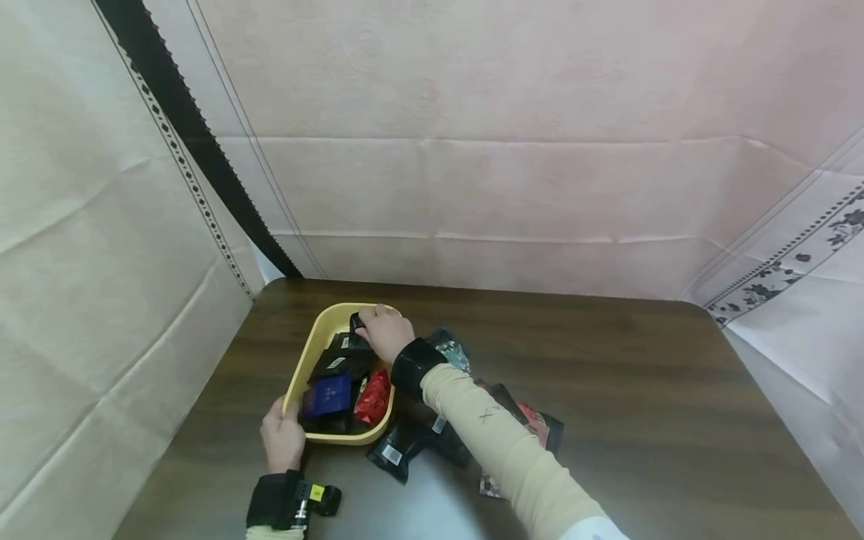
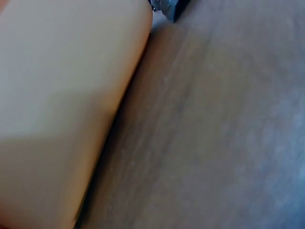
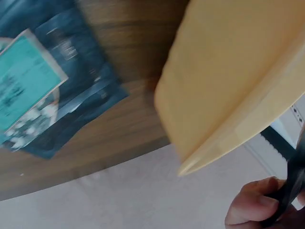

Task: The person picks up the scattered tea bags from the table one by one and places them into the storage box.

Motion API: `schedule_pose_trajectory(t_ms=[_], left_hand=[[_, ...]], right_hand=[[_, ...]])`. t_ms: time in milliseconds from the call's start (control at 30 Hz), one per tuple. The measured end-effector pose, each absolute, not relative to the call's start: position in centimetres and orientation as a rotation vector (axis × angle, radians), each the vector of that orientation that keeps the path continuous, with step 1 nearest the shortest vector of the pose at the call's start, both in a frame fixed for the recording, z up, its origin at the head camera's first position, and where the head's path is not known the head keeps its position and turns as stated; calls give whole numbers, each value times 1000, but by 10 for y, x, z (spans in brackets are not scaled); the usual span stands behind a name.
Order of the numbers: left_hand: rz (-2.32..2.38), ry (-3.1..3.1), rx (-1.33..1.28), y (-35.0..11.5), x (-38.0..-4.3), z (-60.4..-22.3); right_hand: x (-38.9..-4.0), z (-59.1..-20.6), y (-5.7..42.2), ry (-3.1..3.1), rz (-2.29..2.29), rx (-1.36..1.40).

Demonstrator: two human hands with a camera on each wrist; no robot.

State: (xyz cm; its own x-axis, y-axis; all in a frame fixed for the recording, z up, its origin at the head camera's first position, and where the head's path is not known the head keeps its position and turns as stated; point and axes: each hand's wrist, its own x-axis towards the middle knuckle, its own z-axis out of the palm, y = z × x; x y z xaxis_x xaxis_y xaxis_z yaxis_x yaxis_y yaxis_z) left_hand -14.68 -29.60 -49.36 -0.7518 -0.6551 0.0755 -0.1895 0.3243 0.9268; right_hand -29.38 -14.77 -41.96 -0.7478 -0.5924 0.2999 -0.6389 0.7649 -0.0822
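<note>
A yellow plastic basket [image 1: 307,361] stands on the left part of the table. Inside it lie several black packets [image 1: 346,363], a dark blue packet [image 1: 328,395] and a shiny red packet [image 1: 373,399]. My left hand [image 1: 282,439] holds the basket's near left corner; the left wrist view shows mostly the basket's outer wall [image 2: 62,86]. Over the far end of the basket, my right hand [image 1: 388,334] pinches a black packet [image 3: 291,183] between thumb and fingers. Most of that packet is hidden in the head view.
Right of the basket lie black packets with white labels [image 1: 398,448], a dark packet with a teal label [image 3: 31,86] and a pinkish packet [image 1: 535,424], partly behind my right forearm. The brown table [image 1: 641,375] meets hanging pale cloth [image 1: 506,195] at its back edge.
</note>
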Motion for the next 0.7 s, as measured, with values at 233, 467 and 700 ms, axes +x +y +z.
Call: schedule_pose_trajectory(t_ms=[233,467,700], left_hand=[[-1479,-2133,753,-296,-148,-493],[-1523,-2121,755,-294,-148,-492],[-1456,-2158,761,-295,-147,-492]], right_hand=[[-290,-422,-161,-2732,206,940],[-287,-417,-154,-2796,225,962],[-292,-419,-131,-2848,249,906]])
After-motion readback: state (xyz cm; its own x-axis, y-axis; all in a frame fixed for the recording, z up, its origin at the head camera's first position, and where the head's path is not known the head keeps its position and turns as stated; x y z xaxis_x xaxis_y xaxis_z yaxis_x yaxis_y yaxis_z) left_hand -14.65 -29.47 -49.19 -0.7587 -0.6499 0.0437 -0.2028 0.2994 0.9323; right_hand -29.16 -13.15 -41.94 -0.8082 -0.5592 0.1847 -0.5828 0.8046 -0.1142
